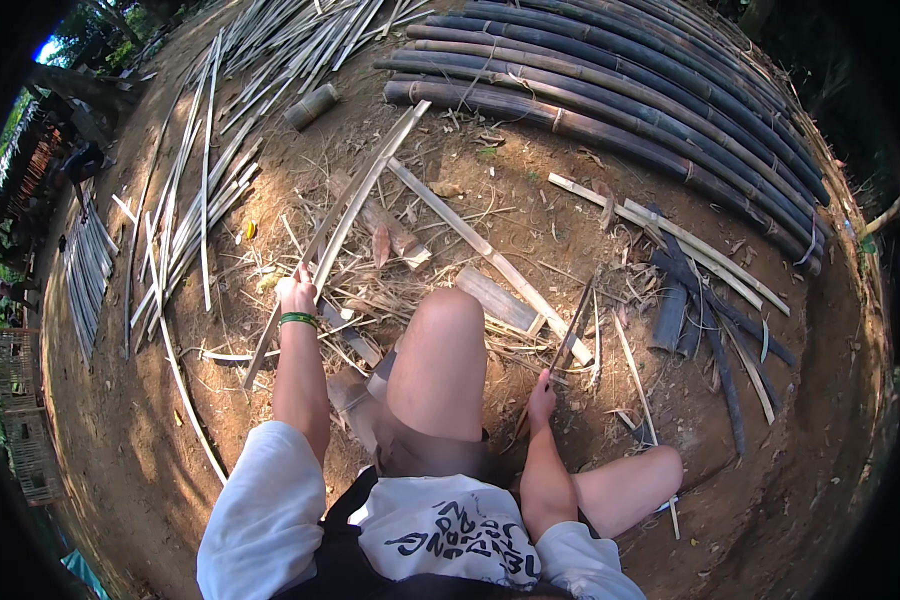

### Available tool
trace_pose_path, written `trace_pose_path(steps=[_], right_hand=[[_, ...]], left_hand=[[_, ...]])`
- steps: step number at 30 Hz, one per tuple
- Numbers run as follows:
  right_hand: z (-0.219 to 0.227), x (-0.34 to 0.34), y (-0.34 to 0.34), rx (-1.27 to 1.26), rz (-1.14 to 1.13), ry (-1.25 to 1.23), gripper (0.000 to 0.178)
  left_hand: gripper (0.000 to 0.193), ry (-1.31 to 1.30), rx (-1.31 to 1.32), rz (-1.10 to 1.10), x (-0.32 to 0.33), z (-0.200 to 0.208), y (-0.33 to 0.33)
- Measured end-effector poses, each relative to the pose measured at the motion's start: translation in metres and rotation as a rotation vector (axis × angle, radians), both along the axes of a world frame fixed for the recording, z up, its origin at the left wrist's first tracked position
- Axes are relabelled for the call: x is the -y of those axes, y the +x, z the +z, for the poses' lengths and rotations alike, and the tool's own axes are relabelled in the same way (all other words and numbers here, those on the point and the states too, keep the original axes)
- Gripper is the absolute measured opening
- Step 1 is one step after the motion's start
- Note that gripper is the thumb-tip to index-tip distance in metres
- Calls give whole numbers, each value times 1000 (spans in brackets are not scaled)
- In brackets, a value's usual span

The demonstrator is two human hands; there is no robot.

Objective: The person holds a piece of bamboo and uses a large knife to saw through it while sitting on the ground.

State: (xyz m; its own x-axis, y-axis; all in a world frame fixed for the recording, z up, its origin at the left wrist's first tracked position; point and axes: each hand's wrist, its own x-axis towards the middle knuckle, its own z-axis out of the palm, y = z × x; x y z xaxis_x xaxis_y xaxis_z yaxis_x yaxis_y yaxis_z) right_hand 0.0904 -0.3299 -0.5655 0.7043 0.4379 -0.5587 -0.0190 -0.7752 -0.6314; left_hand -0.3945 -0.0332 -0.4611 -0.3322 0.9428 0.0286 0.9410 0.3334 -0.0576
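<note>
My left hand [297, 293], with a green band at its wrist, is closed around split bamboo strips [363, 188]. They slant up and away to the right, meeting near their far end, and one sticks out below the hand. In my right hand [541, 400], low beside my bent knee, is a long knife [573, 325] with a narrow dark blade pointing away. A pale bamboo slat [480, 248] lies on the ground between the hands, its near end close to the blade. Beside it rests a wide split bamboo piece [497, 299].
Whole dark bamboo poles [610, 130] lie side by side at the far right. Long thin strips [195, 215] spread across the left. Dark bamboo offcuts [675, 305] lie to the right, and a short bamboo section [312, 106] at the back. Shavings [370, 285] litter the dirt.
</note>
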Motion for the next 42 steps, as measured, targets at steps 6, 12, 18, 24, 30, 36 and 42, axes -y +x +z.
trace_pose_path(steps=[6,12,18,24,30,36,42], right_hand=[[-12,3,8,6,-47,-28,70],[3,3,-10,313,-26,-19,45],[32,-4,-8,157,-162,225,39],[20,22,19,235,-354,335,32],[23,50,18,215,-536,319,33],[11,81,16,200,-664,289,31],[5,66,17,273,-709,341,31]], left_hand=[[65,72,424,129,-54,-26,25],[74,357,2019,1038,-61,-34,76],[39,-33,1552,-45,-15,-48,216],[40,-122,849,-1242,30,-60,382],[44,-120,330,-1581,30,-94,452],[20,-144,189,-1748,22,-73,466],[23,140,554,-1713,4,-1,460]])
